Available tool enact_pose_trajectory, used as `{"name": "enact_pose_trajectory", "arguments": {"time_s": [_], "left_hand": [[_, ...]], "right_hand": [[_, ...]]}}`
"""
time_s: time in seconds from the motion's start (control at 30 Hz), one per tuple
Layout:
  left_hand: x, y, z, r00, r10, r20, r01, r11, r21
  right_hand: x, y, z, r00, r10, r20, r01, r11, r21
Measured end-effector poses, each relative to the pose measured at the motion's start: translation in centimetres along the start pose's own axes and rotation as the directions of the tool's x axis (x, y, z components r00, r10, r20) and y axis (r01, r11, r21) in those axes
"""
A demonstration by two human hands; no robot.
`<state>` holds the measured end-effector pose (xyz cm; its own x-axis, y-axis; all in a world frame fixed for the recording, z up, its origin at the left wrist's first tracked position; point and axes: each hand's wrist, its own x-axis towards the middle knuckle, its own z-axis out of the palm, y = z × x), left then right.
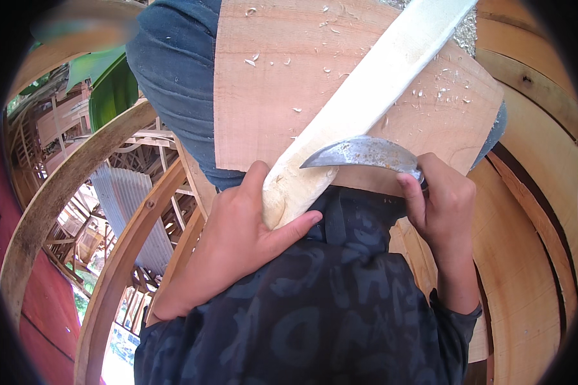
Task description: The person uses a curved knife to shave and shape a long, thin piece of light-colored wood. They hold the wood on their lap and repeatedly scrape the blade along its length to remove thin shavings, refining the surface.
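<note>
A long pale piece of wood slants from my body up to the far right, over a reddish wooden board across my lap. My left hand is closed round its near, rounded end, with the thumb along the right side. In my right hand is a curved knife, its handle mostly hidden by my fingers. The worn, rust-spotted blade points left, and its tip lies at the pale wood just beyond my left hand.
Small shavings are scattered over the board. Curved wooden planks rise on the right, and curved wooden beams stand on the left. Beyond them are a corrugated sheet and a green leaf.
</note>
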<state>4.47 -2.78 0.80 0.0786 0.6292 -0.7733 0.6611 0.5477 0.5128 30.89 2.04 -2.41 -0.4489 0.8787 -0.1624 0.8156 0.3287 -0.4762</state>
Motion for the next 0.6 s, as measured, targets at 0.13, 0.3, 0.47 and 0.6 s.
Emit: {"name": "enact_pose_trajectory", "arguments": {"time_s": [0.13, 0.3, 0.47, 0.6], "left_hand": [[0.0, 0.1, -0.1, 1.000, -0.007, -0.014, 0.006, 0.999, -0.041], [0.2, 0.3, 0.2, 1.000, -0.008, -0.015, 0.007, 0.999, -0.035], [-0.2, -1.4, 0.9, 0.985, 0.156, -0.071, -0.161, 0.984, -0.071], [1.0, -1.7, 0.8, 0.986, 0.163, 0.035, -0.149, 0.957, -0.250]], "right_hand": [[0.2, -0.1, 0.7, 1.000, -0.009, -0.003, 0.009, 0.999, -0.038], [0.8, 1.2, 0.2, 0.996, -0.030, -0.083, 0.012, 0.978, -0.209], [2.1, 6.9, -2.6, 0.902, 0.354, -0.249, -0.396, 0.907, -0.145], [-0.4, 2.2, -0.5, 0.995, 0.076, -0.061, -0.080, 0.994, -0.071]]}}
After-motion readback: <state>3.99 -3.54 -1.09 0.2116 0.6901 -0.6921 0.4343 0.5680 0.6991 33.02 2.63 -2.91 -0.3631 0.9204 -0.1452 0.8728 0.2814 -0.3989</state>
